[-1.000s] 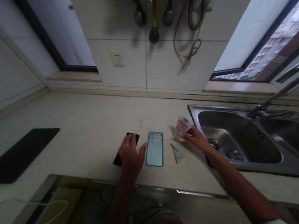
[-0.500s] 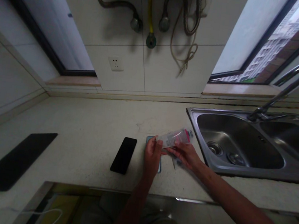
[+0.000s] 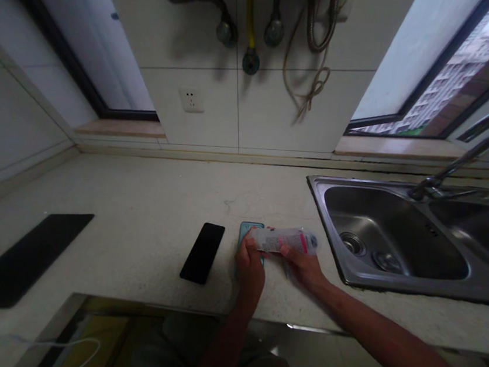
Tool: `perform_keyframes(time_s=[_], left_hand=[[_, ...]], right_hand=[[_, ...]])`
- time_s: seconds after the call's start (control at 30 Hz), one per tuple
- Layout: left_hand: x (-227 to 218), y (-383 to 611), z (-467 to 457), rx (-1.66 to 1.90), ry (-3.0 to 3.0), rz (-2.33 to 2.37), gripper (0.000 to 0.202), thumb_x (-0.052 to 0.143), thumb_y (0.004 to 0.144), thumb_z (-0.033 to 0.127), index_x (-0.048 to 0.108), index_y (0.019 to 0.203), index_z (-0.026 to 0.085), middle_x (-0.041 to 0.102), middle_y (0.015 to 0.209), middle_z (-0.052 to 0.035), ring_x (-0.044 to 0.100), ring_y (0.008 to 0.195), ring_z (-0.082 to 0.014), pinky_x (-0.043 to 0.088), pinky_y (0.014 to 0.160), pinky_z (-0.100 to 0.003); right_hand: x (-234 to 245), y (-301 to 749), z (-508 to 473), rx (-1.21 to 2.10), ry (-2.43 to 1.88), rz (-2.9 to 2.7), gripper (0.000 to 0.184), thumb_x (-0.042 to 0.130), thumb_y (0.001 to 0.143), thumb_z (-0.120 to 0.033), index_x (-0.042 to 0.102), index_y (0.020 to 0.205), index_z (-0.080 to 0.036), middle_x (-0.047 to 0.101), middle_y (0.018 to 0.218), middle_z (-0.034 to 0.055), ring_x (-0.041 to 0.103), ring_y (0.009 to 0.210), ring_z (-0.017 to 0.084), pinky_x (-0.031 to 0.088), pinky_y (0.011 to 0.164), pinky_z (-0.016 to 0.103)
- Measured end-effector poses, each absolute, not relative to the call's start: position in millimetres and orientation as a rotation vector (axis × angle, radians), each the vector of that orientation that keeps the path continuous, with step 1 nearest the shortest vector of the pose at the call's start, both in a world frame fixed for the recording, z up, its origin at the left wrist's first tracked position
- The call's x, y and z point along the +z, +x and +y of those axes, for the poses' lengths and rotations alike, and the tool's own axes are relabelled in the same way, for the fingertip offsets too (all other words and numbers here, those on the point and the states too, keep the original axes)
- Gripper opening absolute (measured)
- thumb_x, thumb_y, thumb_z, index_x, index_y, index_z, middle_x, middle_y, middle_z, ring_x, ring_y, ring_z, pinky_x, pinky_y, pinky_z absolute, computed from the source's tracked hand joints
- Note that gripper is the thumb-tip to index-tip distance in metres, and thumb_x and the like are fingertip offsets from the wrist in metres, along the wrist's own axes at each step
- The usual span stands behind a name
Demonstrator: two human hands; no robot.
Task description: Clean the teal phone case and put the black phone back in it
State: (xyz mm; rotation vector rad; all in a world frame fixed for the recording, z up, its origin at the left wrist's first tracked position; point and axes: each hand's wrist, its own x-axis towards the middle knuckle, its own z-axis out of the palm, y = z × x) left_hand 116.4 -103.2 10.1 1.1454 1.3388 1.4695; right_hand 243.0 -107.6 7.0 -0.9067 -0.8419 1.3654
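Between my two hands is a clear plastic packet [image 3: 274, 240] with printed text and a pink strip near its right end. My left hand [image 3: 251, 265] is closed on the packet's left end. With thumb and fingers, my right hand [image 3: 302, 265] grips its lower edge toward the right. What is inside the packet I cannot make out. Under it on the counter lies a light-blue flat item [image 3: 252, 226], perhaps a phone or its case, mostly hidden by my left hand and the packet. A black phone [image 3: 202, 253] lies flat just left of my left hand.
A double steel sink [image 3: 391, 230] with a tall faucet [image 3: 464, 155] is set into the counter [image 3: 144, 207] at right. A black flat panel [image 3: 24, 258] lies far left. Hoses [image 3: 250, 13] hang on the wall, and a white cable [image 3: 62, 342] trails at lower left.
The packet has turned from a tilt, right end raised, to nearly level, and its printed side shows more. Both hands keep hold of it. The camera view has shifted slightly.
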Motion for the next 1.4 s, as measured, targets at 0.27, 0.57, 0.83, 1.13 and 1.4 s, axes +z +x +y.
perform_keyframes(time_s=[0.27, 0.57, 0.83, 1.13, 1.4], left_hand=[[14.9, 121.0, -105.9, 1.511, 1.212, 1.398, 0.058, 0.031, 0.098, 0.058, 0.065, 0.114, 0.015, 0.073, 0.085, -0.0097, 0.057, 0.054, -0.0155, 0.048, 0.057, -0.029], [10.0, 120.8, -103.6, 1.4, 1.283, 1.509, 0.047, 0.032, 0.1, 0.045, 0.064, 0.117, 0.014, 0.072, 0.088, -0.0125, 0.066, 0.071, -0.0212, 0.049, 0.067, -0.031], [11.5, 116.1, -95.0, 1.406, 1.242, 1.592, 0.039, 0.036, 0.097, 0.04, 0.066, 0.1, 0.017, 0.063, 0.065, -0.0048, 0.063, 0.06, -0.0203, 0.048, 0.062, -0.03], [20.2, 103.6, -82.1, 1.433, 1.013, 1.219, 0.059, 0.038, 0.092, 0.067, 0.064, 0.099, 0.014, 0.064, 0.066, -0.003, 0.05, 0.041, -0.0102, 0.031, 0.039, -0.02], [28.1, 133.0, -97.8, 0.969, 1.875, 1.249, 0.031, 0.063, 0.088, 0.043, 0.066, 0.109, 0.021, 0.069, 0.104, -0.0112, 0.065, 0.096, -0.0252, 0.049, 0.09, -0.038]], right_hand=[[20.9, 237.1, -112.1, 1.422, -0.818, -0.704, 0.04, 0.091, 0.061, -0.039, 0.073, 0.094, -0.025, 0.077, 0.104, 0.0041, 0.069, 0.106, 0.031, 0.053, 0.101, 0.053], [19.9, 239.7, -111.3, 1.487, -0.768, -0.549, 0.041, 0.092, 0.062, -0.031, 0.072, 0.095, -0.019, 0.077, 0.101, 0.0065, 0.072, 0.099, 0.03, 0.06, 0.092, 0.051], [19.6, 241.7, -108.0, 1.545, -0.635, -0.416, 0.035, 0.09, 0.067, -0.024, 0.068, 0.094, -0.017, 0.078, 0.097, 0.0063, 0.076, 0.087, 0.025, 0.067, 0.078, 0.04], [27.2, 273.2, -89.6, 1.598, -0.433, -0.241, 0.023, 0.079, 0.08, -0.021, 0.065, 0.097, -0.022, 0.079, 0.098, 0.004, 0.077, 0.086, 0.023, 0.067, 0.076, 0.038], [34.4, 314.2, -74.3, 1.494, -0.386, -0.182, 0.022, 0.068, 0.088, -0.038, 0.068, 0.106, -0.024, 0.079, 0.101, 0.0027, 0.076, 0.091, 0.019, 0.065, 0.07, 0.028]])
